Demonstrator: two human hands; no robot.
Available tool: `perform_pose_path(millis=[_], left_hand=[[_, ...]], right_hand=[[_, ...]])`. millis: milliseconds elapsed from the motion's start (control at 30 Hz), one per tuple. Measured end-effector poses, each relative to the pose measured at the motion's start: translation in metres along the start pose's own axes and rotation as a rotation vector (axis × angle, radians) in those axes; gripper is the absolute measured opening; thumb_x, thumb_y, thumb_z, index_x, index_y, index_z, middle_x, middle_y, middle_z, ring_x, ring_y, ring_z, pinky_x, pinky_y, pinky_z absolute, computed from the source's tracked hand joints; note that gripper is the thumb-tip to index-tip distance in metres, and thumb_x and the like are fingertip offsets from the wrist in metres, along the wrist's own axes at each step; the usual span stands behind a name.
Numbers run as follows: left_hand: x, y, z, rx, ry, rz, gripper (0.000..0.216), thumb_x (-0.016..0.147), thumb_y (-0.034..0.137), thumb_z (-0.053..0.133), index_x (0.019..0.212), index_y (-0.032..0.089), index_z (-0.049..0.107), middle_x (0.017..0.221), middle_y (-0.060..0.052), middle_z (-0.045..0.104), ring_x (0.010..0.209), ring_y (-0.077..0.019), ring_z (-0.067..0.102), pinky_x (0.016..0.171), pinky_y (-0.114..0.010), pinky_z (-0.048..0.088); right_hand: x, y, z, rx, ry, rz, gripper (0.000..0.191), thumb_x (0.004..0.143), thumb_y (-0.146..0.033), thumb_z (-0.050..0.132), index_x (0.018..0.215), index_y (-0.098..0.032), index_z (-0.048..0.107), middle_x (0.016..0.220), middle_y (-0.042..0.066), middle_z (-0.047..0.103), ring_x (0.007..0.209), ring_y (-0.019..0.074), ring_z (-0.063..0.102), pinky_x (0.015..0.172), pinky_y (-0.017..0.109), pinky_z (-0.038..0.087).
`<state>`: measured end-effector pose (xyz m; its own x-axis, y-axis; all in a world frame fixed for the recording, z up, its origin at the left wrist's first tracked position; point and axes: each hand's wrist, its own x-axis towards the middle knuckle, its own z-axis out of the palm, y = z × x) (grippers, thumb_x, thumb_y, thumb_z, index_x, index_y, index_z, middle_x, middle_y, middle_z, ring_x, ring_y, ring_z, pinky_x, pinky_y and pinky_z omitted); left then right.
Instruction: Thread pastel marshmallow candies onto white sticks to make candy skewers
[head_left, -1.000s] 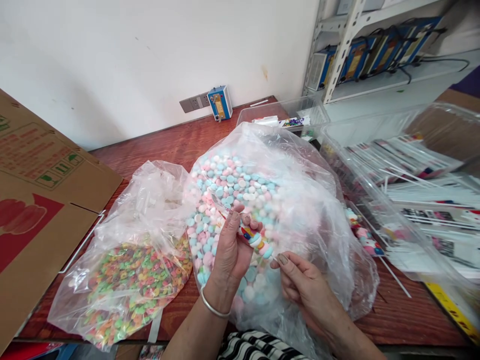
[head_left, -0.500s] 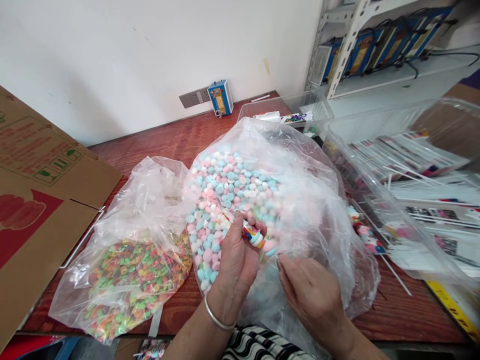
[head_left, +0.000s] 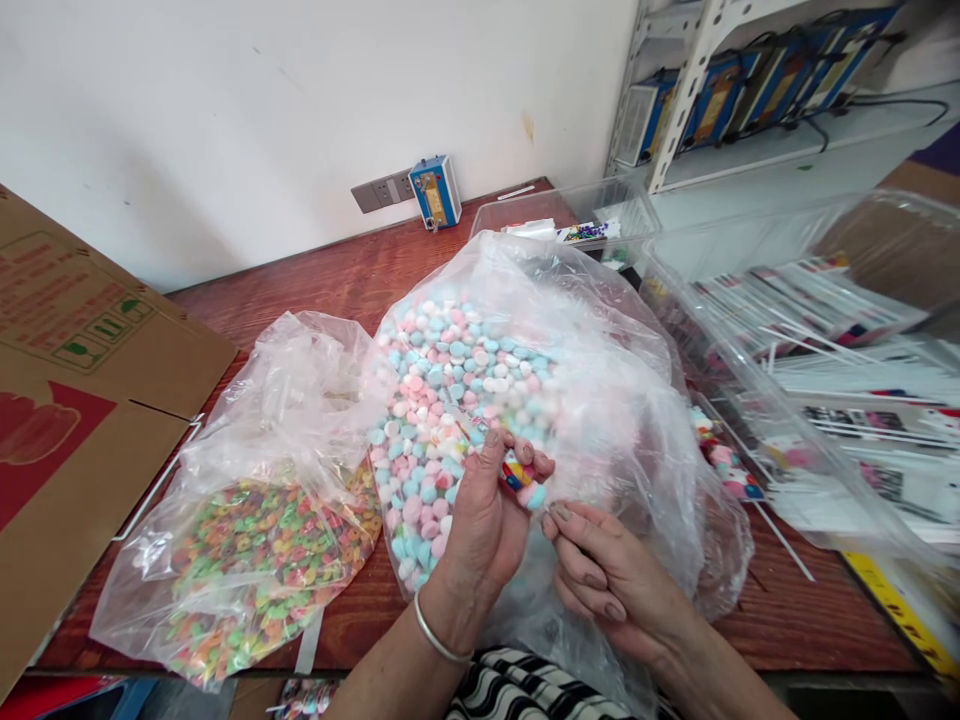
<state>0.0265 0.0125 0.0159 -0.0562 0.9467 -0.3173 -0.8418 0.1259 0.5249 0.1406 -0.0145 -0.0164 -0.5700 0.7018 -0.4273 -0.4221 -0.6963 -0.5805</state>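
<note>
My left hand [head_left: 491, 510], with a silver bangle at the wrist, is closed around a small colourful candy stick [head_left: 517, 475]. Pink, light blue, yellow and red parts show between the fingers, and the rest is hidden by the palm. Just right of its lower end, my right hand [head_left: 611, 575] has thumb and forefinger pinched together; whatever is in the pinch is too small to make out. Behind both hands lies a large clear plastic bag [head_left: 600, 370] of pink, white and light blue round sweets [head_left: 442, 365].
A smaller clear bag [head_left: 300, 385] of coloured ring-shaped pieces lies at left, beside a cardboard box [head_left: 82, 340]. On the right, a clear plastic bin [head_left: 739, 385] holds many white sticks with cards. A blue device [head_left: 436, 193] stands by the wall.
My left hand has turned slightly and moved right, covering more of the candy stick. My right hand has rolled so its curled fingers show. The view has shifted a little.
</note>
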Motion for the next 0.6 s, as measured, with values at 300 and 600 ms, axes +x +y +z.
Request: perform_pose_path(millis=[300, 600], left_hand=[[0.013, 0.018, -0.011, 0.093, 0.009, 0.132, 0.04, 0.08, 0.037, 0.073, 0.113, 0.018, 0.061, 0.097, -0.004, 0.066, 0.093, -0.018, 0.065, 0.087, -0.032, 0.051], [0.023, 0.018, -0.003, -0.003, 0.105, 0.117, 0.019, 0.081, 0.029, 0.073, 0.088, 0.016, 0.061, 0.065, 0.006, 0.05, 0.057, -0.0064, 0.052, 0.066, -0.023, 0.05]], right_hand=[[0.01, 0.002, 0.003, -0.188, 0.123, -0.148, 0.037, 0.082, -0.052, 0.066, 0.079, -0.016, 0.061, 0.05, -0.011, 0.03, 0.04, 0.0035, 0.019, 0.039, 0.018, 0.02], [-0.002, 0.006, -0.015, -1.219, 0.42, -0.882, 0.021, 0.089, -0.032, 0.055, 0.093, -0.016, 0.069, 0.068, 0.006, 0.065, 0.06, 0.0175, 0.056, 0.058, 0.029, 0.04]])
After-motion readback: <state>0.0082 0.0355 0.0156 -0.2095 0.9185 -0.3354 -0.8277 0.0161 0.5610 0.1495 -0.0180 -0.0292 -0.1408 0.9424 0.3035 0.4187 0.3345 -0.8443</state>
